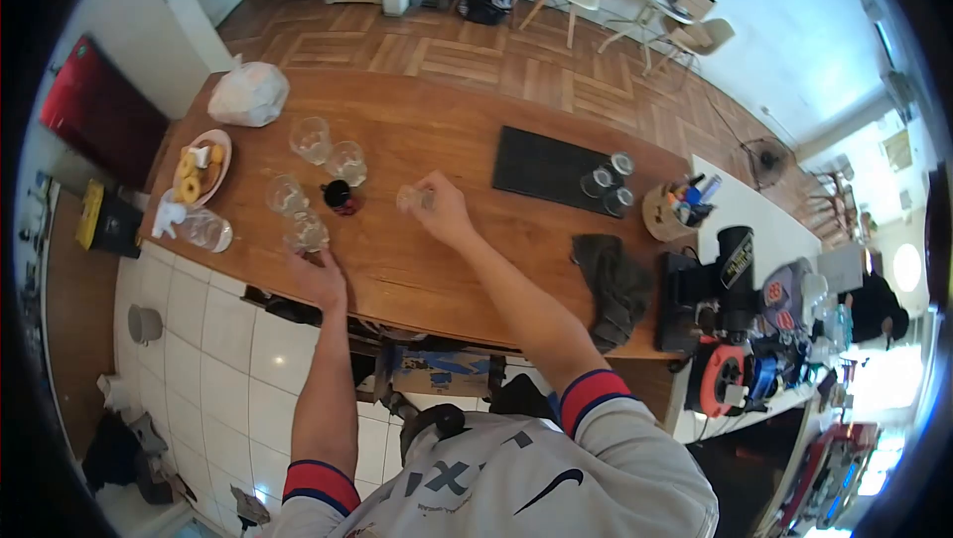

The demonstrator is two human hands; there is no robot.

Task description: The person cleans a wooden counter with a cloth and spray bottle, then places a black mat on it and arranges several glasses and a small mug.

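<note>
On the wooden table (427, 280), my left hand (320, 283) has its fingers at the near side of a clear glass (306, 232). Another glass (286, 196) stands just behind that one, and two more glasses, one at the back (311, 141) and one in front of it (346, 163), are farther off. A small black and red cup (339, 197) sits among them. My right hand (444, 208) is closed on a small clear glass (415, 200) near the table's middle.
A black mat (546, 169) bears several small glasses (598, 181) at its right end. Nearby are a holder of pens (667, 212), a dark cloth (611, 285) and a coffee grinder (735, 280). Leftward lie a plate of doughnuts (224, 166), a spray bottle (206, 230) and a white bag (248, 94).
</note>
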